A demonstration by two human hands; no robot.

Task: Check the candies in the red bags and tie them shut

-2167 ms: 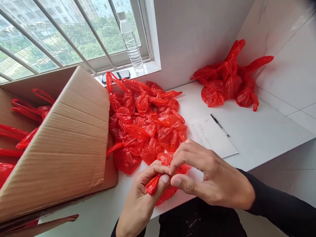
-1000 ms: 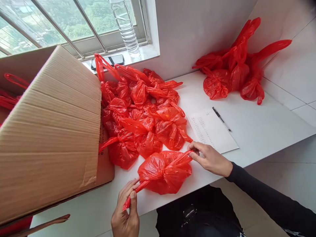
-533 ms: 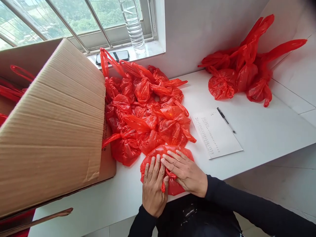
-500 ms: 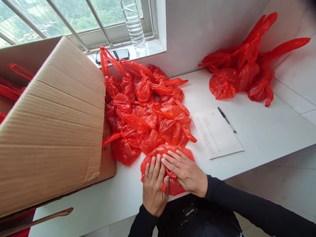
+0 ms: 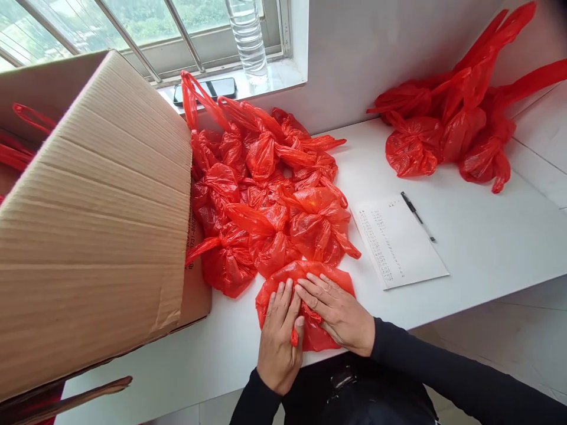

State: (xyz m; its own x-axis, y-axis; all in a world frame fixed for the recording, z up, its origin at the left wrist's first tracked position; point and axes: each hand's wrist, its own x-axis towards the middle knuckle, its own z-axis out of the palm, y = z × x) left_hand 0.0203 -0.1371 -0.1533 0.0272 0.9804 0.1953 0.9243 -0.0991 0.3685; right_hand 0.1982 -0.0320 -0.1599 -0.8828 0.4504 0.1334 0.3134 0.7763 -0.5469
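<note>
Flat on the white table's front edge lies a red plastic bag [image 5: 328, 274], partly covered by both hands. My left hand [image 5: 280, 333] rests on its left side, fingers stretched out, a small red twist of plastic showing by the thumb. Over the bag's middle and right lies my right hand [image 5: 336, 310], its fingers also extended and flat. The fingertips of the two hands nearly meet. What the bag contains is hidden. Just behind it sits a heap of knotted red plastic bags [image 5: 270, 230], close to the bag under my hands.
A large open cardboard box [image 5: 101, 224] with red bags inside stands at left. Right of the heap lie a sheet of writing [image 5: 398, 248] and a pen [image 5: 416, 213]. More red bags [image 5: 460, 136] sit back right. The windowsill holds a phone [image 5: 217, 88] and a bottle [image 5: 250, 44].
The camera view has shifted slightly, so the surroundings appear a little displaced. Both hands stay flat on the red bag, with hardly any visible movement.
</note>
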